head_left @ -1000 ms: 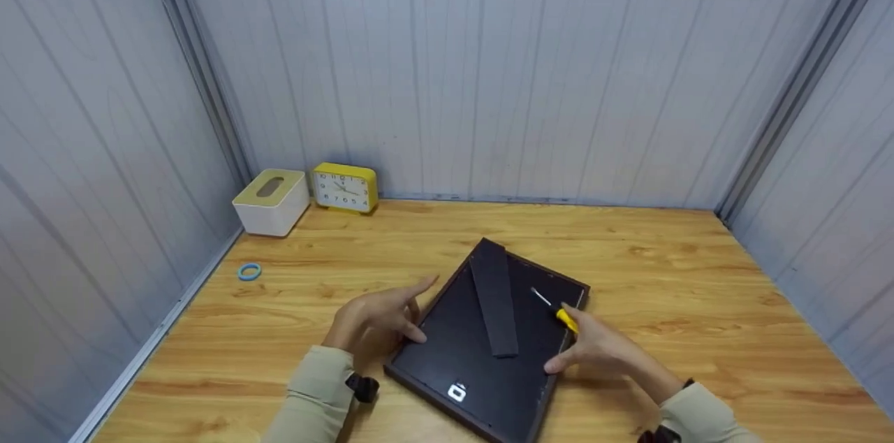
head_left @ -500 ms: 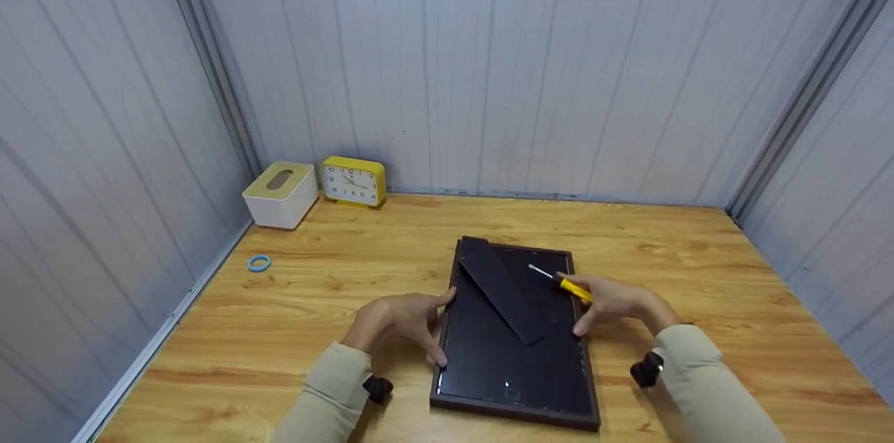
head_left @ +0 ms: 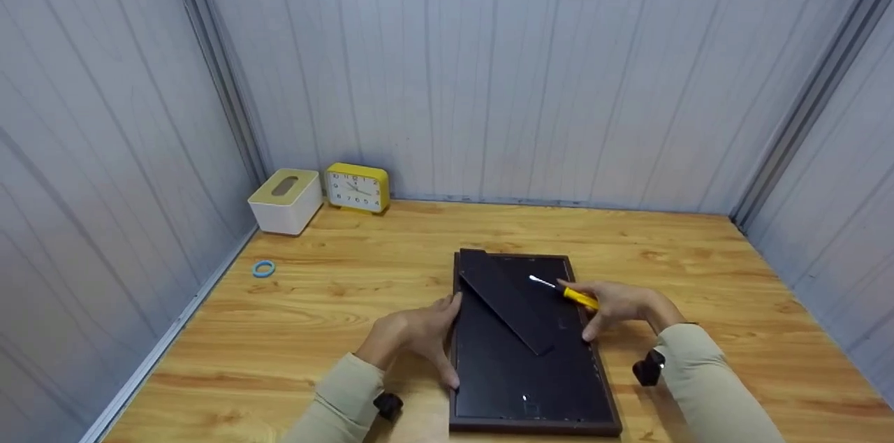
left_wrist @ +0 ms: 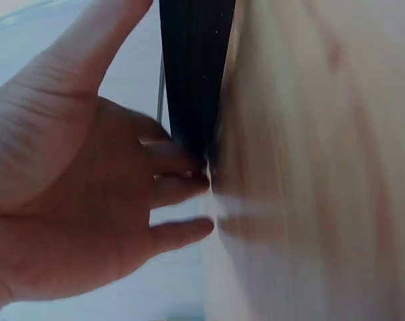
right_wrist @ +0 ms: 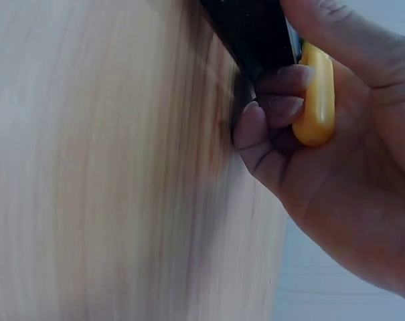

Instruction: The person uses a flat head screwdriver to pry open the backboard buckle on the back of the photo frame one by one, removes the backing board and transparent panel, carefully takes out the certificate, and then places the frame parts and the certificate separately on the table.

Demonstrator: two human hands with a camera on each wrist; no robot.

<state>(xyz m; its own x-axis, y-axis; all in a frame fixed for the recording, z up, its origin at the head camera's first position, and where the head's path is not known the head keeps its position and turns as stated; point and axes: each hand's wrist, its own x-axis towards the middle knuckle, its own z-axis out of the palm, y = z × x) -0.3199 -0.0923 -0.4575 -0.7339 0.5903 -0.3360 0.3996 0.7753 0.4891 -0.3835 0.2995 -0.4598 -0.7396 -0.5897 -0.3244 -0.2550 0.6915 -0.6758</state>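
Observation:
A dark picture frame (head_left: 489,376) lies back side up on the table, its long stand leg (head_left: 503,303) slanting across the backing. My left hand (head_left: 422,335) grips its left edge, thumb near the front and fingers farther back. In the left wrist view the fingertips meet the frame's side (left_wrist: 195,73) close to the tabletop, the little finger apart from it. My right hand (head_left: 625,304) holds a yellow-handled screwdriver (head_left: 580,298) at the right edge, its metal shaft over the backing. In the right wrist view, curled fingers cover part of the handle (right_wrist: 317,100) and touch the frame.
A white tissue box (head_left: 286,209) with a yellowish top stands at the back left, beside a yellow alarm clock (head_left: 357,188). A blue ring (head_left: 263,268) lies nearer on the left. Pale panel walls (head_left: 531,73) enclose the wooden table (head_left: 335,317).
Between both hands the picture frame has turned from slanted to nearly straight, then shifted slightly right. The stand leg has swung to point toward the front right. The screwdriver stays in my right hand.

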